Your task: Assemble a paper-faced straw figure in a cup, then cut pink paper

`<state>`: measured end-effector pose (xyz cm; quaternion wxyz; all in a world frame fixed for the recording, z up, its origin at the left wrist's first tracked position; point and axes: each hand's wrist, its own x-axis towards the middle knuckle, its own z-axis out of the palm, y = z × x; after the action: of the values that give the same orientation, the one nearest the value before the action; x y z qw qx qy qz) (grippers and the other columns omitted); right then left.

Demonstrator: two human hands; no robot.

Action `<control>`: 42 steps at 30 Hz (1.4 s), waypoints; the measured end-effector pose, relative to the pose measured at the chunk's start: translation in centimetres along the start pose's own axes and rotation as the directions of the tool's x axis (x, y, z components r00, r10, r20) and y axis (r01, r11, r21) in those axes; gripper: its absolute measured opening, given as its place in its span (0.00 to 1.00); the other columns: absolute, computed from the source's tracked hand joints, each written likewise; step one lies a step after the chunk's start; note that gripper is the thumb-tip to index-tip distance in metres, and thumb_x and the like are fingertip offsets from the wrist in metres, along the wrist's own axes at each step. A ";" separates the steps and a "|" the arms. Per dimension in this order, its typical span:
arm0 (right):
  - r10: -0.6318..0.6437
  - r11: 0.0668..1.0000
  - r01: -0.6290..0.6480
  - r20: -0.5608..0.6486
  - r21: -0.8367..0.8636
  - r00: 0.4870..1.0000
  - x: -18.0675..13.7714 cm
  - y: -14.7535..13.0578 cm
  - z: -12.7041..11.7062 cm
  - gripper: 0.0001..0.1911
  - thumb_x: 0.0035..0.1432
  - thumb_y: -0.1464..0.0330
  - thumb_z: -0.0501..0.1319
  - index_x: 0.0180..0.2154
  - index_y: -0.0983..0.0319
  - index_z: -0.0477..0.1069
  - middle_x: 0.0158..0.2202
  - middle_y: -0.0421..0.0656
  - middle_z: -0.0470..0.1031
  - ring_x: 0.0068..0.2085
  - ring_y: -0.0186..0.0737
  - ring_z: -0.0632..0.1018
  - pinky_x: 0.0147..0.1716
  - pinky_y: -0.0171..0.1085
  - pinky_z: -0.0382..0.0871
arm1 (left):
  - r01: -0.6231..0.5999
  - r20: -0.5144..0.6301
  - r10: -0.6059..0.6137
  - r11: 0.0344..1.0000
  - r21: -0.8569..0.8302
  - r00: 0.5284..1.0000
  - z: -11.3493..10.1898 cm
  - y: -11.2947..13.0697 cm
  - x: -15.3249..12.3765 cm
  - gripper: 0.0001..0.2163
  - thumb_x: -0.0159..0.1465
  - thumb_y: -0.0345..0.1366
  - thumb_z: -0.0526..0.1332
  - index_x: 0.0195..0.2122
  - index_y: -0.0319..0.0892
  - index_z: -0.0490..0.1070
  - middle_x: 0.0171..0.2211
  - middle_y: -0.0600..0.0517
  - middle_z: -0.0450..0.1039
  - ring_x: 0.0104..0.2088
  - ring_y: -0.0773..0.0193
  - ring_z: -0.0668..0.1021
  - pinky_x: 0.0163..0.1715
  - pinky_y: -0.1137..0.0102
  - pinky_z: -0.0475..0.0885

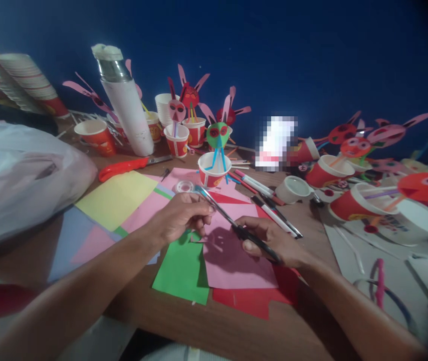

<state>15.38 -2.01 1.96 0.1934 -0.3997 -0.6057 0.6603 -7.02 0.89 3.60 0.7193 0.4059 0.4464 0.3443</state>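
My right hand (270, 238) is wrapped around scissors (253, 239) with black handles. Their blades point up and left, past the fingers of my left hand (186, 215). That hand is closed in a pinch near the blades; what it holds, if anything, is too small to make out. Pink paper (236, 273) lies beneath both hands, partly over green paper (180, 276) and red paper (244, 301). Just beyond the blades stands a paper cup (210, 176) with blue straws and a green paper head (217, 135) with red eyes.
A white bottle (127, 110) and an orange-handled cutter (124, 168) are at the left, by a plastic bag (22, 175). Markers (277, 218), a tape roll (184, 187) and a small cup of liquid (293, 189) lie around. Several cup figures (330, 170) line the right.
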 end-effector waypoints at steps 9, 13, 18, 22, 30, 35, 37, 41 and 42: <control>0.021 1.000 -0.022 -0.029 -0.012 0.999 -0.1 -0.6 0.4 0.20 0.49 0.56 0.66 0.39 0.62 0.67 0.24 0.35 0.65 0.23 0.29 0.65 0.22 0.30 0.61 | -0.008 -0.039 0.010 0.999 0.037 0.999 0.2 0.1 0.1 0.04 0.48 0.28 0.62 0.19 0.36 0.69 0.14 0.54 0.70 0.12 0.73 0.70 0.13 0.77 0.64; 0.039 0.999 -0.040 -0.061 -0.012 0.997 -0.1 -0.7 0.7 0.19 0.48 0.58 0.67 0.39 0.62 0.67 0.22 0.34 0.65 0.22 0.29 0.66 0.22 0.29 0.61 | -0.009 -0.030 0.010 1.000 0.025 1.000 0.0 0.0 0.1 0.03 0.49 0.28 0.62 0.20 0.36 0.69 0.14 0.54 0.70 0.12 0.73 0.69 0.13 0.77 0.64; 0.049 0.999 -0.049 -0.074 -0.005 0.996 0.0 -0.6 0.8 0.19 0.48 0.60 0.67 0.39 0.63 0.67 0.21 0.34 0.65 0.21 0.28 0.65 0.20 0.28 0.60 | -0.013 0.000 0.013 1.000 0.010 1.000 -0.1 -0.1 0.2 0.04 0.48 0.30 0.63 0.20 0.35 0.69 0.14 0.54 0.70 0.12 0.73 0.69 0.13 0.77 0.64; 0.050 0.999 -0.050 -0.086 -0.001 0.995 0.1 -0.3 0.8 0.19 0.48 0.61 0.67 0.39 0.63 0.67 0.21 0.34 0.65 0.20 0.27 0.65 0.19 0.28 0.60 | -0.010 -0.004 0.010 1.000 0.019 1.000 0.0 0.0 0.2 0.05 0.48 0.30 0.62 0.19 0.35 0.68 0.14 0.54 0.70 0.12 0.73 0.69 0.13 0.77 0.64; 0.078 0.997 -0.077 -0.102 0.012 0.992 0.1 -0.4 0.9 0.21 0.46 0.60 0.68 0.40 0.63 0.68 0.20 0.34 0.65 0.19 0.28 0.65 0.18 0.28 0.60 | -0.015 0.000 0.015 1.000 0.014 1.000 0.0 0.0 0.2 0.04 0.48 0.29 0.62 0.19 0.35 0.69 0.14 0.54 0.69 0.12 0.73 0.70 0.13 0.77 0.64; 0.085 0.996 -0.086 -0.107 -0.002 0.991 0.0 -0.4 0.8 0.21 0.46 0.60 0.68 0.40 0.63 0.68 0.20 0.34 0.65 0.19 0.28 0.66 0.17 0.28 0.60 | -0.012 -0.004 0.012 1.000 -0.007 1.000 -0.1 -0.1 0.3 0.04 0.49 0.28 0.63 0.20 0.35 0.69 0.14 0.54 0.70 0.11 0.73 0.70 0.12 0.78 0.65; 0.082 0.996 -0.084 -0.106 -0.009 0.991 0.0 -0.3 0.7 0.20 0.46 0.61 0.68 0.40 0.62 0.69 0.20 0.34 0.65 0.19 0.27 0.66 0.18 0.28 0.60 | -0.014 0.002 0.014 1.000 -0.012 1.000 -0.1 -0.2 0.3 0.03 0.49 0.28 0.63 0.20 0.35 0.70 0.15 0.54 0.70 0.12 0.73 0.70 0.12 0.78 0.65; 0.087 0.996 -0.088 -0.084 -0.001 0.993 -0.1 -0.4 0.4 0.18 0.47 0.62 0.68 0.39 0.62 0.69 0.22 0.34 0.65 0.20 0.27 0.64 0.19 0.27 0.58 | -0.012 0.014 0.012 0.999 -0.030 1.000 -0.1 -0.4 0.3 0.03 0.49 0.27 0.63 0.20 0.35 0.70 0.15 0.54 0.70 0.12 0.72 0.70 0.12 0.77 0.69; 0.089 0.996 -0.089 -0.077 -0.001 0.993 -0.2 -0.4 0.3 0.17 0.47 0.62 0.68 0.38 0.62 0.69 0.22 0.34 0.65 0.21 0.26 0.63 0.19 0.27 0.57 | -0.010 0.017 0.011 0.999 -0.035 1.000 -0.1 -0.4 0.3 0.04 0.49 0.27 0.63 0.19 0.35 0.70 0.15 0.54 0.70 0.12 0.72 0.70 0.13 0.76 0.69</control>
<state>15.23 -2.27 2.44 0.1859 -0.4519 -0.5809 0.6510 -6.97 1.04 3.09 0.7282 0.3987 0.4321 0.3522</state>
